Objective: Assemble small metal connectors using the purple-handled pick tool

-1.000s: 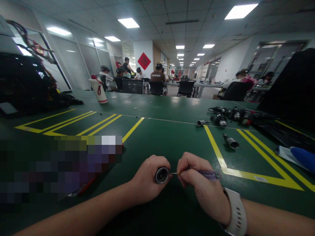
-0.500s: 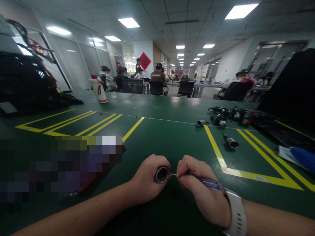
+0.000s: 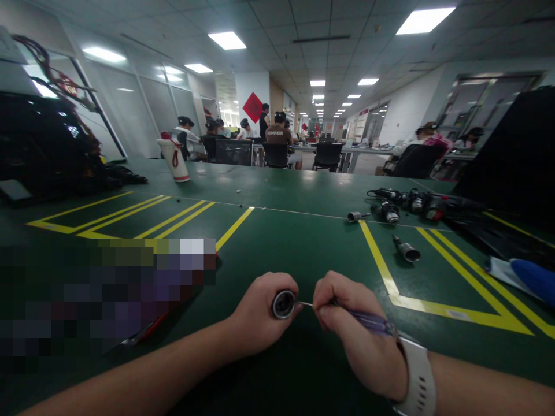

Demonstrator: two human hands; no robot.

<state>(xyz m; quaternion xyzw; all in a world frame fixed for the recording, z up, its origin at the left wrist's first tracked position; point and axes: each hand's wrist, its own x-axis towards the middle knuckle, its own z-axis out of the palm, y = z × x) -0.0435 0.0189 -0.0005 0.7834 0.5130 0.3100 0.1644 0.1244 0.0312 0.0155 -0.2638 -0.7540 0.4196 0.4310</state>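
Observation:
My left hand (image 3: 262,315) is closed around a round metal hole saw (image 3: 283,304), its hollow mouth turned toward me and the rest of it hidden in my fingers. My right hand (image 3: 347,323) is wrapped round a screwdriver (image 3: 370,322) with a see-through purple handle. Its thin shaft runs left to the side of the hole saw by my left thumb; whether the tip sits in a screw there I cannot tell. Both hands are held close together above the green table (image 3: 286,248). A similar hole saw with a shank (image 3: 407,249) lies on the right.
Another small metal bit (image 3: 357,216) and a cluster of dark power tools (image 3: 392,211) lie at the back right. A white cup (image 3: 174,159) stands at the back left. Yellow tape (image 3: 379,260) marks the tabletop. A blurred-out patch (image 3: 130,300) covers something on the left.
Both hands and the hole saw have shifted very slightly. The screwdriver shaft now slants a little more, its left end higher. In the background a standing person has moved to the right.

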